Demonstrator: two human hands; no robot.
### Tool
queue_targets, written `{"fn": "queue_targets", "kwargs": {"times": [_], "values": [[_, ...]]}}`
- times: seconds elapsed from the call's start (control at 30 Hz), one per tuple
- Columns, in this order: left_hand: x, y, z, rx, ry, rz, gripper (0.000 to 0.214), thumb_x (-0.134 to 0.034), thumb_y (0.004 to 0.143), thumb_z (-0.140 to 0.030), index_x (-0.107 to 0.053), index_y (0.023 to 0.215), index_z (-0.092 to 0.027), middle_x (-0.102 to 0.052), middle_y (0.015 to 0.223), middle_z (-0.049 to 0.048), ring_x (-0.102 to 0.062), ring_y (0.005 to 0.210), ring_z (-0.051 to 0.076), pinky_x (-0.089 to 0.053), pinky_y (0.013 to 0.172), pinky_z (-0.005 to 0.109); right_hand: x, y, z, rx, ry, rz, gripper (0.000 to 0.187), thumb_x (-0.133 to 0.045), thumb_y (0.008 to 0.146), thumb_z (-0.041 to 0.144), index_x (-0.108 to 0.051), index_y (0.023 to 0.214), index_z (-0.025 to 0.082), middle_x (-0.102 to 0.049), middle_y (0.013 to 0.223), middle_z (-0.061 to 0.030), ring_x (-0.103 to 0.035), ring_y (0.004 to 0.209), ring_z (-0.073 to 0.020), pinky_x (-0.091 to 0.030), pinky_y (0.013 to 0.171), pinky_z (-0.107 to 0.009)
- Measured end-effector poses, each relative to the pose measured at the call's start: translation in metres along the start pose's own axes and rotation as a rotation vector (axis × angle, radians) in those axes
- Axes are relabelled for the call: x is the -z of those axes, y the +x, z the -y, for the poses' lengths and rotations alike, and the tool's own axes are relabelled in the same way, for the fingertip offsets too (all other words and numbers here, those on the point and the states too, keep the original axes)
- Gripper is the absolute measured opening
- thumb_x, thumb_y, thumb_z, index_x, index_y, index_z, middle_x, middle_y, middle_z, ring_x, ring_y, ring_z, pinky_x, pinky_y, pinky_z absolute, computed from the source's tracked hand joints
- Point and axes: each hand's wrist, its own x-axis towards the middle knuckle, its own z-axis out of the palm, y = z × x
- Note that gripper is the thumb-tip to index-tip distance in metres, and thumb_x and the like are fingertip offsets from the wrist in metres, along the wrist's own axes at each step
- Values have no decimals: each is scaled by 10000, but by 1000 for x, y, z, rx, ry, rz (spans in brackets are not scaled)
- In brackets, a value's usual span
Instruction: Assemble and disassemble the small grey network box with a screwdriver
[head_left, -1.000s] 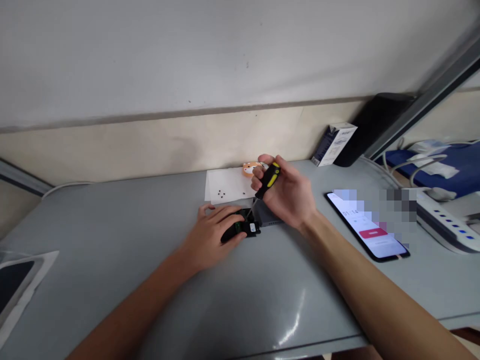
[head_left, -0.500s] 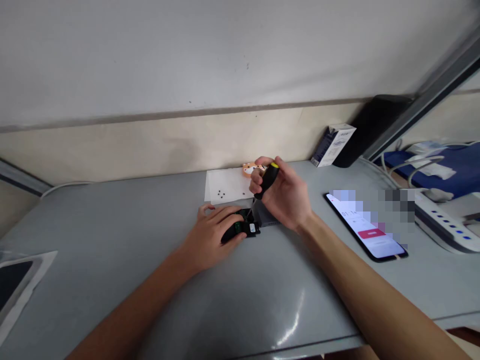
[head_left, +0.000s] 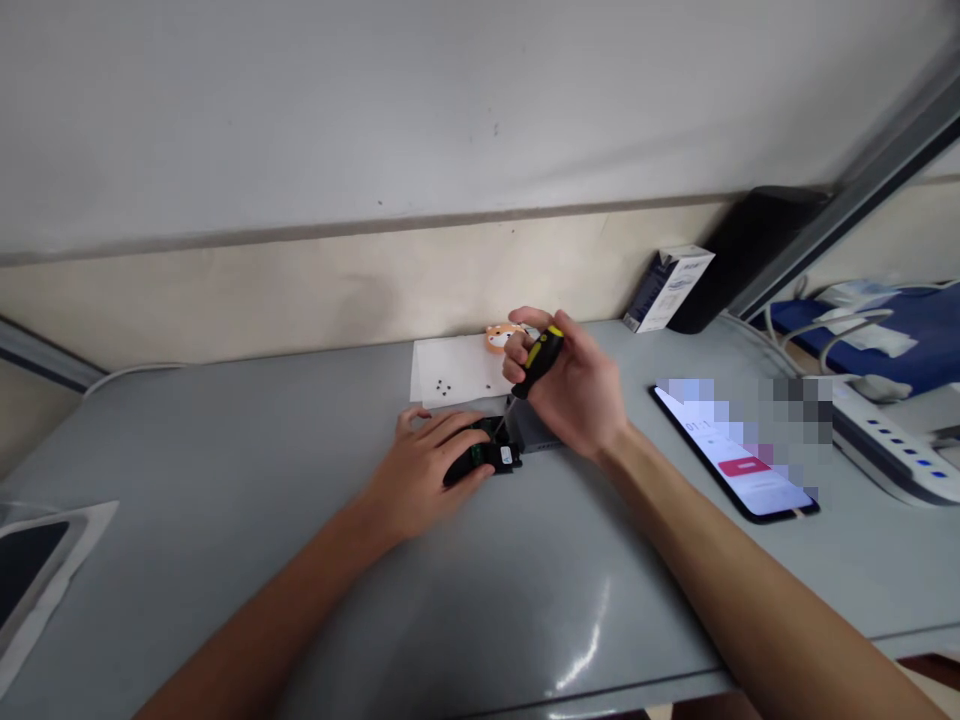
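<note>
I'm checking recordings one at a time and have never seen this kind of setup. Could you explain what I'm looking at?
There is no machine here, just one person's bare hands. Every picture comes from a camera worn on the head, looking forward and down.

The left hand holds a small dark device on the grey table. The right hand holds a black-and-yellow screwdriver, its shaft pointing down at the device; contact at the tip is too small to make out.

Behind lies white paper with tiny dark pieces on it. To the right are a lit phone and, farther back, a carton.
</note>
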Motion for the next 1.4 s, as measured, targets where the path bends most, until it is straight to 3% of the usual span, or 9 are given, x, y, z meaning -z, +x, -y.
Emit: {"fn": "queue_targets", "kwargs": {"times": [0.17,0.4,0.57,0.73,0.87,0.97,1.17,1.3,1.4], "values": [[0,0,0,-16,1,-4,228,-534,1081,-369,-690,1198,-252,-713,1405,83,-671,1273,254,-333,1137,475,3,-3,3,-36,1,8,490,-881,734,619,-582,764,232,-629,866,8,-634,757,-132,-510,692,-278],[0,0,-1,8,3,15,207,-564,1058,-358,-691,1185,-256,-729,1371,81,-680,1251,264,-331,1153,490,-4,-1,-1,43,-97,-81,609,-822,736,724,-454,693,240,-283,576,92,-248,493,-82,-285,479,-258],[2,1,-1,19,-18,18,188,-561,1062,-364,-663,1172,-252,-721,1386,77,-671,1271,263,-317,1166,497,0,-1,5,-65,68,26,352,-710,899,584,-694,878,233,-495,709,15,-478,635,-131,-448,608,-284],[-1,0,0,-20,-7,-6,208,-547,1074,-358,-680,1197,-255,-723,1379,73,-678,1259,261,-323,1144,481,5,-4,4,-102,58,39,484,-898,711,618,-618,800,233,-672,897,-4,-644,764,-138,-526,717,-283],[-2,0,0,-20,3,-8,204,-557,1072,-356,-697,1185,-260,-726,1377,72,-673,1268,259,-323,1135,477,-1,-5,1,-15,-67,-10,596,-915,697,609,-449,704,237,-427,567,87,-403,492,-82,-369,518,-243],[-1,0,-1,-11,7,10,210,-559,1073,-364,-697,1193,-261,-723,1384,73,-665,1279,261,-320,1136,482,-5,-4,0,21,-88,-35,614,-853,748,664,-411,685,243,-282,556,97,-255,482,-83,-289,477,-258],[-1,-1,0,-36,3,-15,208,-550,1079,-354,-687,1192,-246,-732,1361,76,-676,1262,253,-322,1125,471,-2,0,0,-64,140,-12,379,-818,809,563,-671,869,220,-508,731,24,-499,653,-108,-465,623,-255],[-2,-1,1,-43,13,-28,220,-537,1085,-355,-691,1200,-247,-728,1371,80,-677,1257,253,-322,1130,473,0,-3,-1,-73,130,-21,445,-911,723,546,-620,832,228,-629,868,16,-634,767,-114,-523,722,-250],[-2,-1,1,-37,18,-28,226,-536,1087,-363,-695,1204,-254,-722,1387,78,-669,1268,249,-319,1142,473,-1,-3,-2,-50,38,-35,532,-931,709,543,-503,766,233,-563,703,61,-522,573,-81,-447,577,-237]]}}
